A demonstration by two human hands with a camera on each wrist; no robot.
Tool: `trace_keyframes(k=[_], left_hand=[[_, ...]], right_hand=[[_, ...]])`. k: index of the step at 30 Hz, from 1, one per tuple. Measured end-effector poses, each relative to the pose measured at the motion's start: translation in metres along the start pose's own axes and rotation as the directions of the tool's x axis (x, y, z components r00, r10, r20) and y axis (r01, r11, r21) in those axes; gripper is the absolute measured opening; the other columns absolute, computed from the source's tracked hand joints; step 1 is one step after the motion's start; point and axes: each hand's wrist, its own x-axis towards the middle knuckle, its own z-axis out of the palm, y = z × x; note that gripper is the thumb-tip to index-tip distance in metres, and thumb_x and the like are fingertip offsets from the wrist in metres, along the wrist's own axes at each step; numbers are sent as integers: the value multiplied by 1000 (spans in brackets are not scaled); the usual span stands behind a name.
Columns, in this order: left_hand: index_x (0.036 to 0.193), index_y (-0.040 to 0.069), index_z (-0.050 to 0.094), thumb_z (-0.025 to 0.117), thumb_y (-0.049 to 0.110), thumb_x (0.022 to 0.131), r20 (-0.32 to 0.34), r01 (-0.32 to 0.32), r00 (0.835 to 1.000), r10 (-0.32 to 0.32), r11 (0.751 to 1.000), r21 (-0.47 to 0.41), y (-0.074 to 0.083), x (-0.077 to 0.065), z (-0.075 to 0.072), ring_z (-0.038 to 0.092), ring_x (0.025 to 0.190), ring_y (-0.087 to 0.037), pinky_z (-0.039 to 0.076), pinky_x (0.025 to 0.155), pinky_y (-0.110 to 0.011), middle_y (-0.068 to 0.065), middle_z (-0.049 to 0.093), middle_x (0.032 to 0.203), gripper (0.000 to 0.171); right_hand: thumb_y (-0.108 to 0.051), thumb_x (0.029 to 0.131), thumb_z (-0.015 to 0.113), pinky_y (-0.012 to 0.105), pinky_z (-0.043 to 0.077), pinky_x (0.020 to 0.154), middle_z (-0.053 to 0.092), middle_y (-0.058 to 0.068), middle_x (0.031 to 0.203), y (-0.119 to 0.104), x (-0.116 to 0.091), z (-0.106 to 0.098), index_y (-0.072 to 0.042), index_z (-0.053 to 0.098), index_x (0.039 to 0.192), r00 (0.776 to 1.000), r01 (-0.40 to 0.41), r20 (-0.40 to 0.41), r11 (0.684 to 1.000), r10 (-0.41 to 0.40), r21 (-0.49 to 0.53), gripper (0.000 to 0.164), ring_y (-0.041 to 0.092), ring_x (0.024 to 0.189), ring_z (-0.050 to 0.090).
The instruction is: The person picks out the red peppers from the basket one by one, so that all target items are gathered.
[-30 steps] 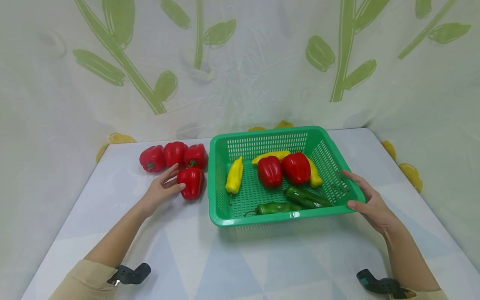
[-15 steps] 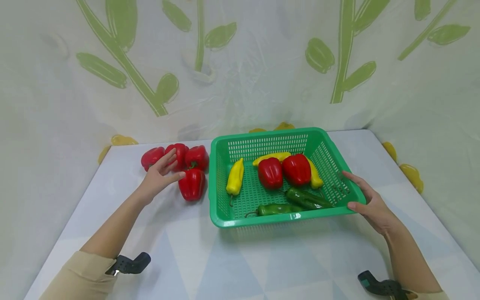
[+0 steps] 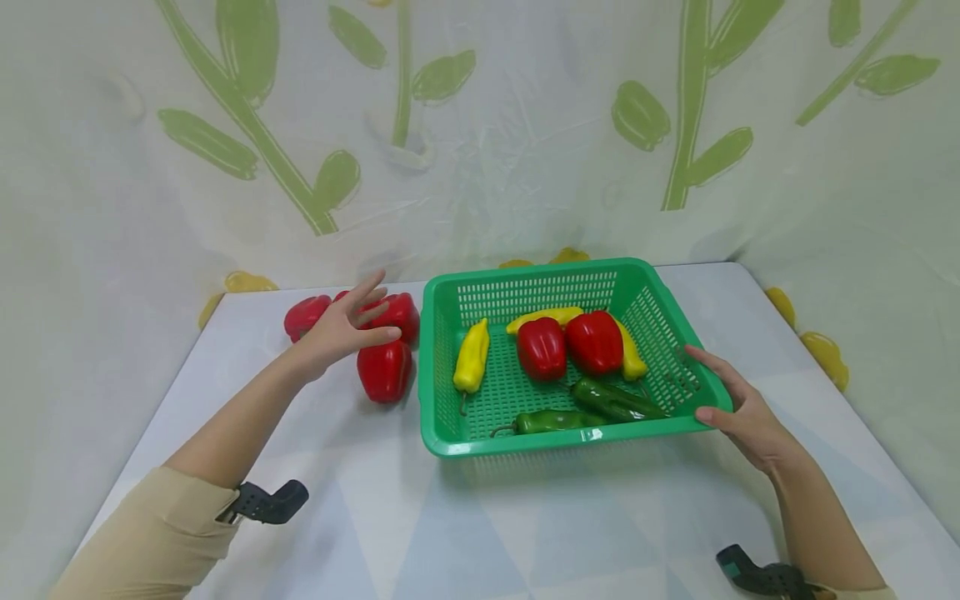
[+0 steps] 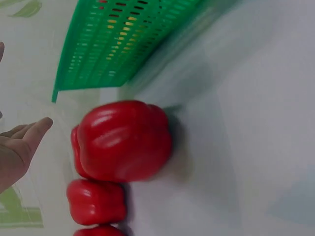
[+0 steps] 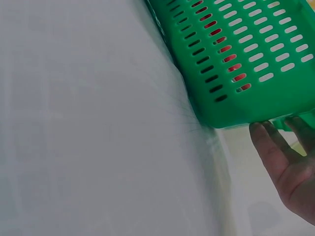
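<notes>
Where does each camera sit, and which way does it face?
Head: on the person's head, facing forward and down at the green basket; left hand, right hand, forearms, sleeves visible.
Left wrist: on that wrist, facing red peppers beside the basket; part of that hand at the left edge.
Right wrist: on that wrist, facing the basket's slotted outside; that hand at lower right.
Shared: head and left wrist both show those peppers.

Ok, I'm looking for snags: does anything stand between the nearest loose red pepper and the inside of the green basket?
Only the side of the green basket facing the nearest loose red pepper, which probably means lifting over its rim. No other object shows between them.
</notes>
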Motion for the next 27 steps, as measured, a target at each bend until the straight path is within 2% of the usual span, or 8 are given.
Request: trace_keyframes(k=[6, 13, 18, 23, 25, 27], left_hand=[[152, 31, 11, 76, 23, 78, 53, -23, 998, 22, 1000, 19, 21, 9, 11, 31, 139, -29, 46, 95, -50, -6, 24, 155, 99], [152, 31, 11, 74, 21, 79, 171, -49, 984, 50, 999, -12, 37, 20, 22, 29, 140, -31, 47, 93, -51, -8, 20, 157, 97], [152, 35, 12, 74, 24, 80, 269, -60, 961, 68, 998, -35, 49, 29, 35, 29, 140, -26, 47, 93, -52, -5, 19, 157, 96], [151, 37, 14, 74, 25, 80, 325, -88, 941, 94, 996, -34, 60, 44, 45, 31, 140, -21, 45, 98, -49, -1, 19, 157, 94], [151, 37, 14, 73, 25, 80, 358, -106, 927, 111, 994, -34, 66, 51, 48, 31, 140, -23, 43, 100, -49, -2, 18, 157, 93], [152, 34, 14, 71, 23, 81, 410, -124, 903, 127, 992, -35, 72, 58, 50, 30, 140, -25, 42, 101, -49, -4, 19, 157, 91]], right_hand=[[-17, 90, 61, 15, 47, 84, 9, 8, 151, 1, -1, 0, -32, 29, 148, 1000, 2, 2, 1000, -2, 12, 67, 9, 112, 39], [-18, 90, 61, 15, 46, 84, 8, 9, 151, 1, 0, 1, -32, 30, 148, 1000, 5, -2, 1000, -5, 2, 67, 10, 112, 38], [-17, 90, 61, 13, 45, 84, 7, 9, 152, 2, -1, 1, -31, 30, 148, 1000, 8, -3, 1000, -8, 4, 67, 9, 113, 36], [-14, 90, 60, 13, 45, 84, 11, 7, 151, 3, 0, -1, -30, 29, 148, 1000, 21, 2, 1000, -21, 7, 67, 7, 113, 39], [-14, 90, 60, 14, 45, 84, 13, 6, 150, 3, 1, -1, -30, 29, 148, 1000, 25, 3, 1000, -26, 10, 67, 6, 113, 40], [-14, 90, 60, 14, 46, 84, 14, 6, 150, 2, 1, -1, -30, 29, 148, 1000, 30, 4, 999, -30, 12, 67, 6, 112, 41]])
